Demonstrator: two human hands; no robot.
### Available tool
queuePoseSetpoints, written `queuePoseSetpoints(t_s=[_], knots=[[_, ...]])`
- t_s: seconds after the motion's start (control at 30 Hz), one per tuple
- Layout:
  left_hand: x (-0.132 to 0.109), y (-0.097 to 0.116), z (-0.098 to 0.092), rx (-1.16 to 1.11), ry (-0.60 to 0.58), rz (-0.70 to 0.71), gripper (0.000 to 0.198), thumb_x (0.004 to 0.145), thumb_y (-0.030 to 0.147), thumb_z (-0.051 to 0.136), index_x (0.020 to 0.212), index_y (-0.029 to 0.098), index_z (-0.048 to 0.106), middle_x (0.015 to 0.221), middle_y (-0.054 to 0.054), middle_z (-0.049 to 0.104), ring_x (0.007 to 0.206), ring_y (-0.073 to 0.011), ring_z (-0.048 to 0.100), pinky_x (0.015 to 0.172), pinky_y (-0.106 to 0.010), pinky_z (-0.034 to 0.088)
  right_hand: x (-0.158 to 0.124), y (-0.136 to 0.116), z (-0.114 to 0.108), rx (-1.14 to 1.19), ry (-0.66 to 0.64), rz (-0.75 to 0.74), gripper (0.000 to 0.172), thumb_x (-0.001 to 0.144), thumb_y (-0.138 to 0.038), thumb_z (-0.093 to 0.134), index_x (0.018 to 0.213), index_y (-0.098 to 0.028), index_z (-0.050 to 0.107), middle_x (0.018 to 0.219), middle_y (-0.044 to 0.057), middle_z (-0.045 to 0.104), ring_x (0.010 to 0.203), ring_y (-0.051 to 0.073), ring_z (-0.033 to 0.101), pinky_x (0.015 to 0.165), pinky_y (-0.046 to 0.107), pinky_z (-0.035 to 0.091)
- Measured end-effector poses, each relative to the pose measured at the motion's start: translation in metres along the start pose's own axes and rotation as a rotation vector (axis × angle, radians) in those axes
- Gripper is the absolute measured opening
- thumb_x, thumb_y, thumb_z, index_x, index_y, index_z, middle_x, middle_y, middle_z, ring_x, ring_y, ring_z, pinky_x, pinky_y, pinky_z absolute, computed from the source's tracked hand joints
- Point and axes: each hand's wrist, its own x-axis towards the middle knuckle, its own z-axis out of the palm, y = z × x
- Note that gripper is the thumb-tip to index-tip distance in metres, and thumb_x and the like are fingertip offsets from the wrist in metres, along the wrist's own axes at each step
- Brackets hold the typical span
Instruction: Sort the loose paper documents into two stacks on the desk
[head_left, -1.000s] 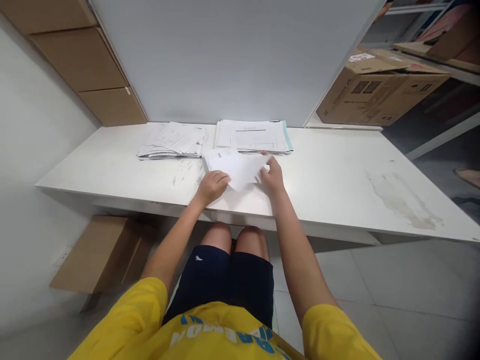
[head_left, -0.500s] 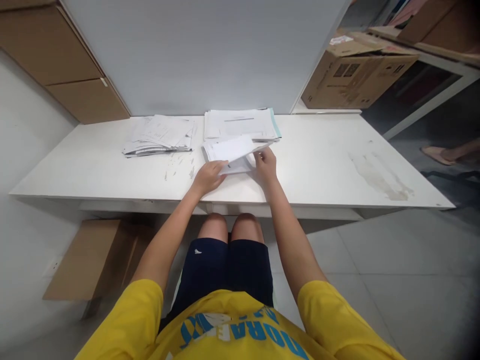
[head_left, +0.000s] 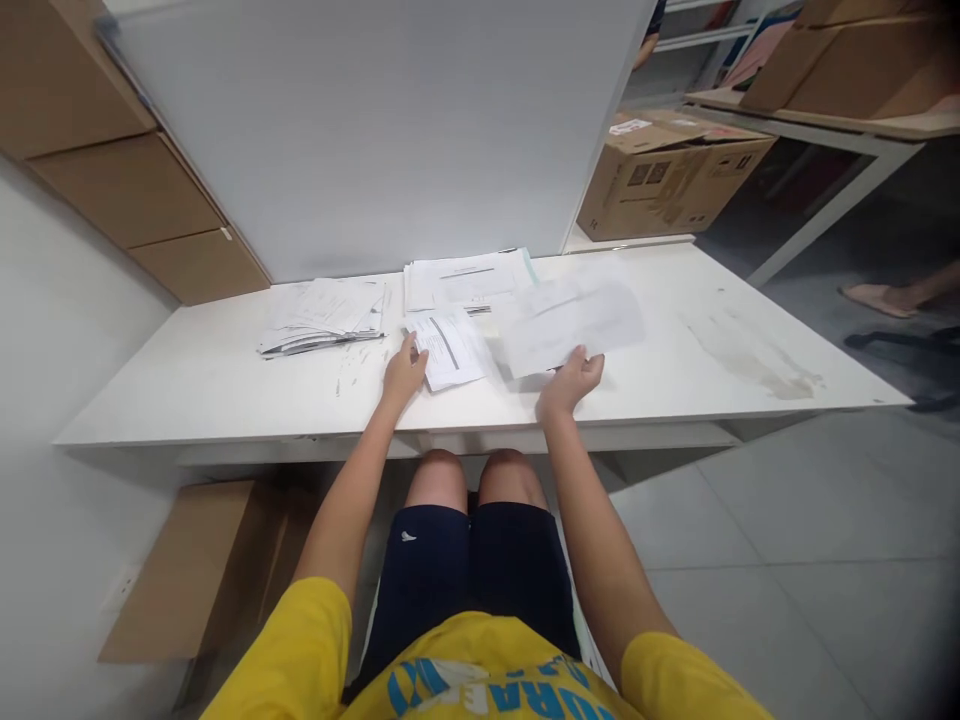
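Observation:
My left hand (head_left: 406,371) is closed on the left edge of a folded printed paper (head_left: 459,352), with the thumb on top. The paper rests on or just above the white table and shows a dark printed bar. To the right, my right hand (head_left: 571,383) pinches the lower edge of a white sheet of paper (head_left: 577,318), which is smeared by motion. The sheet hangs tilted over the table. Behind the folded paper lies a stack of printed sheets (head_left: 465,282) with a pale green edge. A looser pile of papers (head_left: 326,315) lies to the left.
The white table (head_left: 750,350) carries a grey stain at its right. A pale panel (head_left: 382,130) rises behind it. Cardboard boxes stand at the left, below the table, and a large cardboard box (head_left: 667,185) at the back right. Another person's foot (head_left: 881,298) shows at the far right.
My hands have moved apart. My right hand has swung right with a white sheet, away from the folded paper in my left hand. The view has shifted a little.

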Motion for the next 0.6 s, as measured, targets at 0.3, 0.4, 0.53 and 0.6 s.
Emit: queuePoseSetpoints(t_s=[0.3, 0.4, 0.53, 0.6], knots=[[0.000, -0.010, 0.004, -0.038, 0.016, 0.363, 0.034, 0.095, 0.030, 0.051, 0.118, 0.020, 0.074, 0.118, -0.009, 0.075, 0.112, -0.0254, 0.068, 0.100, -0.040, 0.053, -0.112, -0.026, 0.004, 0.415, 0.090, 0.327, 0.051, 0.071, -0.036, 0.069, 0.116, -0.029, 0.048, 0.119, 0.003, 0.064, 0.094, 0.015, 0.065, 0.071, 0.029, 0.058], [-0.014, -0.003, 0.000, -0.123, -0.124, 0.316, 0.030, 0.095, 0.033, 0.052, 0.108, 0.022, 0.077, 0.113, -0.006, 0.077, 0.106, -0.0248, 0.071, 0.096, -0.038, 0.056, -0.153, -0.035, 0.000, 0.468, -0.025, 0.444, 0.048, 0.076, -0.038, 0.068, 0.120, -0.029, 0.053, 0.121, 0.002, 0.068, 0.098, 0.016, 0.067, 0.083, 0.035, 0.060], [-0.078, 0.027, 0.005, -0.303, -0.229, 0.147, 0.035, 0.093, 0.038, 0.057, 0.118, 0.020, 0.074, 0.126, -0.008, 0.071, 0.117, -0.0299, 0.067, 0.107, -0.046, 0.050, -0.184, -0.039, -0.027, 0.445, -0.088, 0.518, 0.033, 0.085, -0.046, 0.062, 0.111, -0.026, 0.059, 0.108, 0.002, 0.072, 0.096, 0.017, 0.070, 0.084, 0.035, 0.060], [-0.125, 0.045, 0.014, -0.483, -0.145, -0.004, 0.047, 0.096, 0.043, 0.055, 0.136, 0.022, 0.063, 0.142, -0.009, 0.061, 0.135, -0.0301, 0.054, 0.116, -0.046, 0.042, -0.191, -0.040, -0.046, 0.394, -0.043, 0.507, 0.027, 0.084, -0.044, 0.064, 0.103, -0.025, 0.061, 0.098, 0.000, 0.073, 0.089, 0.016, 0.070, 0.077, 0.030, 0.059]])
